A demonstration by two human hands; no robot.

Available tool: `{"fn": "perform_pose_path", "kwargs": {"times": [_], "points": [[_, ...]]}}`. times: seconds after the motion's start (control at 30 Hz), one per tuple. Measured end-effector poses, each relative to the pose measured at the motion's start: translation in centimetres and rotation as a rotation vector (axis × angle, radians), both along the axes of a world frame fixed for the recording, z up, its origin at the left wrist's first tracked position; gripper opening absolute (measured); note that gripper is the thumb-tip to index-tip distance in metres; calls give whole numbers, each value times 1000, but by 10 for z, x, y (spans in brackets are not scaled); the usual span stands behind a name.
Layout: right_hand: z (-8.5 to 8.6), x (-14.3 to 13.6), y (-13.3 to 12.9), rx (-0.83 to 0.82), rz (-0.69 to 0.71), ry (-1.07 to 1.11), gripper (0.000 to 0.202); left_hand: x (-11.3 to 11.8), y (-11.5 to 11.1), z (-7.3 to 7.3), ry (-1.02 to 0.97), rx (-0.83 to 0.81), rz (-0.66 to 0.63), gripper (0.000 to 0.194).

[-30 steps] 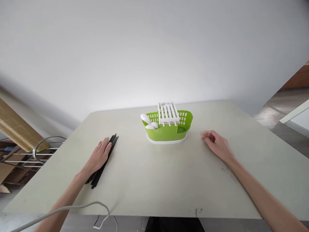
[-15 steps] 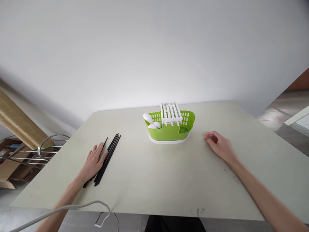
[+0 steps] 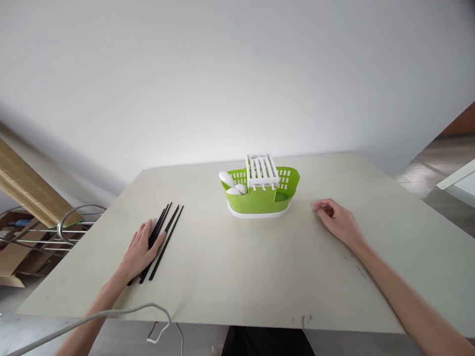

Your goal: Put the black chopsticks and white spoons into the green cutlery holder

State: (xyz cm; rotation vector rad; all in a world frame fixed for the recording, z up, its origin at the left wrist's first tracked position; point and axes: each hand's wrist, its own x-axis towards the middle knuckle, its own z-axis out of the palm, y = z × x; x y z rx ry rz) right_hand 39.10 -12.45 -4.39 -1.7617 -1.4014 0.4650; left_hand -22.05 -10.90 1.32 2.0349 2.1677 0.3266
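Note:
Several black chopsticks (image 3: 166,244) lie on the table at the left, partly covered by my left hand (image 3: 141,249). That hand is open and laid flat, its thumb across the chopsticks and its other fingers along their left side. One chopstick lies a little apart on the right. My right hand (image 3: 338,221) rests on the table at the right with fingers curled together and nothing seen in them. Between the hands, farther back, stands a green utensil basket (image 3: 256,201) with a white base and a white slotted rack (image 3: 261,170) on top. White spoons (image 3: 227,179) stick up at its left end.
The pale table (image 3: 237,272) meets a white wall (image 3: 237,84) at the back. A grey cable (image 3: 111,312) crosses in front of my left forearm. Left of the table are a metal wire rack (image 3: 48,240), a wooden board (image 3: 33,183) and a cardboard box (image 3: 17,257).
The chopsticks under my left hand have spread: some have shifted left towards the fingers, leaving one separate on the right. My right hand has stayed in place.

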Motion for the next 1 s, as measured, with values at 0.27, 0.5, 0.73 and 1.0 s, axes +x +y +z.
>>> {"fn": "perform_pose_path", "kwargs": {"times": [0.27, 0.5, 0.73, 1.0], "points": [[-2, 0, 0, -7, 1, -22, 24, 30, -3, 37, -184, 140, 106, 82], [-3, 1, 1, 4, 8, -16, 25, 127, 1, 84, -214, 361, -247, 64], [-2, 1, 1, 7, 14, -6, 24, 208, 24, 99, -280, 219, -525, 83], [-1, 0, 1, 10, 18, -13, 23, 244, 62, 104, -322, 178, -634, 54]]}}
